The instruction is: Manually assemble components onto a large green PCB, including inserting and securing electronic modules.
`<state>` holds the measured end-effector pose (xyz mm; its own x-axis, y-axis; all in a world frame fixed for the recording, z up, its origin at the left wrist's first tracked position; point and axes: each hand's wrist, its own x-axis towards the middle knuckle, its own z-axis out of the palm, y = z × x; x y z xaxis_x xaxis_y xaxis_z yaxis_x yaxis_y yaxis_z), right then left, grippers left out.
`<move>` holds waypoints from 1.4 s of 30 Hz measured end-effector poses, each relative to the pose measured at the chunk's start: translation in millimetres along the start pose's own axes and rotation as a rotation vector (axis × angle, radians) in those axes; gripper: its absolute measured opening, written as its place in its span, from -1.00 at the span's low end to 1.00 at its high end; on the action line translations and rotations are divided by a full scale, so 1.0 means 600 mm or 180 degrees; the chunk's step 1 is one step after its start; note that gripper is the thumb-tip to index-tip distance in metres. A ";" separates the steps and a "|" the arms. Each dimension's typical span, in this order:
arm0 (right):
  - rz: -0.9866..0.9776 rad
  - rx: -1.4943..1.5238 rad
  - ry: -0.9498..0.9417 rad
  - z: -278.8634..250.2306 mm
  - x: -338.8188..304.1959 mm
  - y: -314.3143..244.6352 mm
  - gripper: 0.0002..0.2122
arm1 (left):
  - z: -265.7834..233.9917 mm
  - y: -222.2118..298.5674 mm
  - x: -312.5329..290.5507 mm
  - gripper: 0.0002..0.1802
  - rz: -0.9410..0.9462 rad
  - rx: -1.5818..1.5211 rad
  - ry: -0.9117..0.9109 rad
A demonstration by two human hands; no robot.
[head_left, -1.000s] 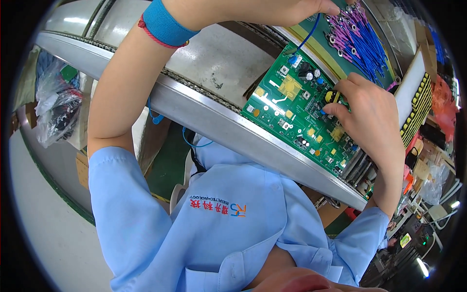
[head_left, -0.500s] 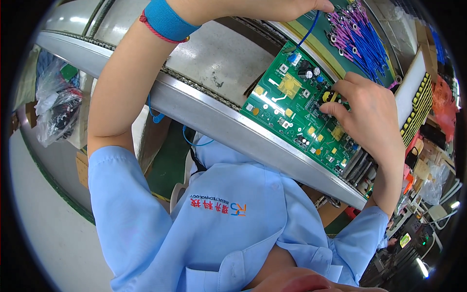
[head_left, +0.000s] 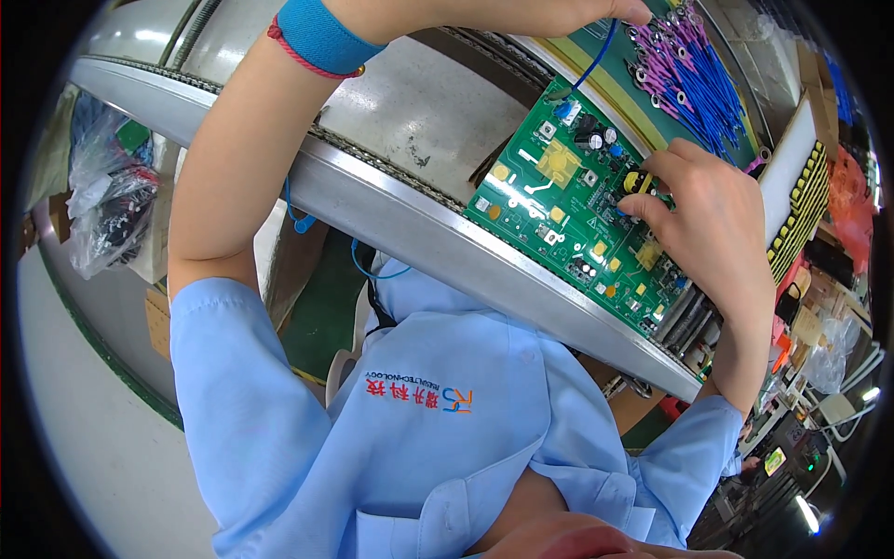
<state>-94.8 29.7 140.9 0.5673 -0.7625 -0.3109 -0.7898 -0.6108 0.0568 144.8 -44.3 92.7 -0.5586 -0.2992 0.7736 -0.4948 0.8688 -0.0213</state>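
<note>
Upper right of the head view, we mark the green circuit board (head_left: 570,222), long axis slanting down-right, left of and under the nearer right hand (head_left: 706,200). Thumb and finger half-curl round the yellow-black component (head_left: 635,182); hold unclear. Left hand (head_left: 559,17), cropped above, meets the blue wire (head_left: 597,65); closure hidden.

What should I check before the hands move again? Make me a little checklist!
1. Right hand at the green circuit board: ok, thumb and finger are around the yellow-and-black part.
2. Left hand gripping the blue wire: cannot tell; they meet at the picture's top, but the grip isn't clear.
3. Wire's lower end fastened to the board: cannot tell; it reaches the top corner.
4. Wire pile off the board: ok, it lies beyond.
5. Blue wristband on the left wrist: ok.
</note>
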 end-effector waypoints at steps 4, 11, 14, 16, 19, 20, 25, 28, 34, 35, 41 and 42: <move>0.0037 0.0100 -0.0057 -0.002 0.008 0.004 -0.72 | 0.001 -0.005 -0.001 -0.81 -0.0032 -0.0011 0.0004; -0.0194 0.0253 0.0057 -0.002 0.002 0.005 -0.72 | -0.020 0.006 0.007 -0.75 -0.0260 -0.0286 -0.0022; -0.0099 0.0251 0.0011 -0.003 -0.001 0.009 -0.71 | -0.022 0.004 0.018 -0.75 -0.0432 -0.0323 -0.0049; -0.0046 0.0226 -0.0091 -0.003 -0.005 0.008 -0.68 | -0.036 -0.005 0.020 -0.77 -0.0496 -0.0248 -0.0092; 0.0035 0.0248 -0.0102 -0.003 -0.007 0.005 -0.66 | -0.047 -0.047 0.004 -0.85 -0.1028 0.0485 0.0308; 0.0027 0.0291 -0.0049 -0.001 -0.010 0.007 -0.66 | -0.060 -0.055 0.001 -0.84 -0.1316 0.0505 0.0187; 0.0127 0.0506 0.0274 0.015 -0.014 0.011 -0.67 | -0.079 -0.054 0.018 -0.72 -0.1766 0.0304 -0.0907; 0.0066 0.0495 0.0491 0.015 -0.015 0.008 -0.66 | -0.049 -0.074 -0.036 -0.50 -0.1738 0.0635 -0.1344; -0.0038 0.0444 0.0693 0.033 -0.030 0.010 -0.67 | -0.048 -0.063 -0.034 -0.46 -0.1787 0.0516 -0.1498; 0.0062 0.0444 0.0669 0.036 -0.032 0.012 -0.67 | -0.047 -0.061 -0.031 -0.47 -0.1786 0.0560 -0.1553; 0.0050 0.0455 0.0696 0.044 -0.030 0.016 -0.66 | -0.033 -0.052 -0.034 -0.51 -0.1683 0.0913 -0.1547; 0.0033 0.0498 0.0712 0.046 -0.029 0.017 -0.65 | -0.034 -0.052 -0.035 -0.49 -0.1661 0.0890 -0.1545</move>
<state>-119.3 42.9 120.5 0.5827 -0.8074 -0.0927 -0.8124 -0.5756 -0.0937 185.2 -57.0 90.0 -0.4040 -0.8393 0.3639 -0.8888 0.4543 0.0610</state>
